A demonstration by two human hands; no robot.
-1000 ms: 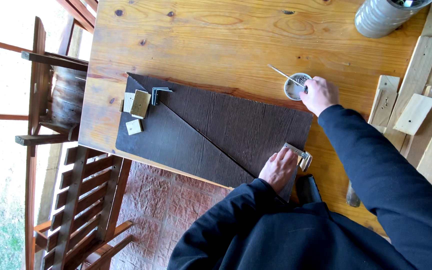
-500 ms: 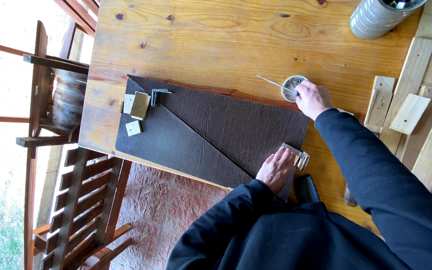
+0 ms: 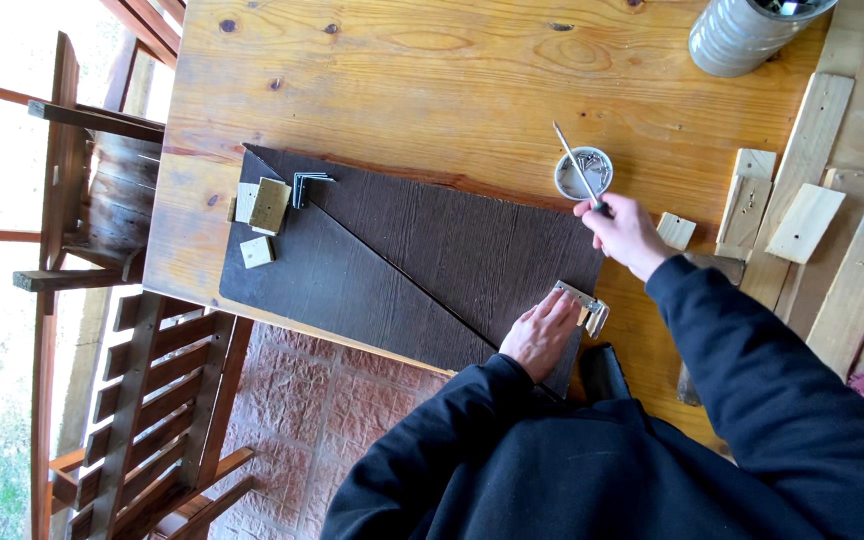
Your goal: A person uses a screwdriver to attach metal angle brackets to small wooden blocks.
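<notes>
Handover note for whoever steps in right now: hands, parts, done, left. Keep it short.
Left hand: flat on the near right corner of the dark brown panel, against the metal corner bracket at that edge.
Right hand: holds a thin screwdriver, its shaft over the small round tin of screws.
Parts: the panel, with a diagonal seam, lies on the wooden table. Spare brackets and small wood blocks sit at its far left corner.
Done: bracket placed at the right corner.
Left: no screw visible in it; the left-corner pieces look loose, probably unfixed.
</notes>
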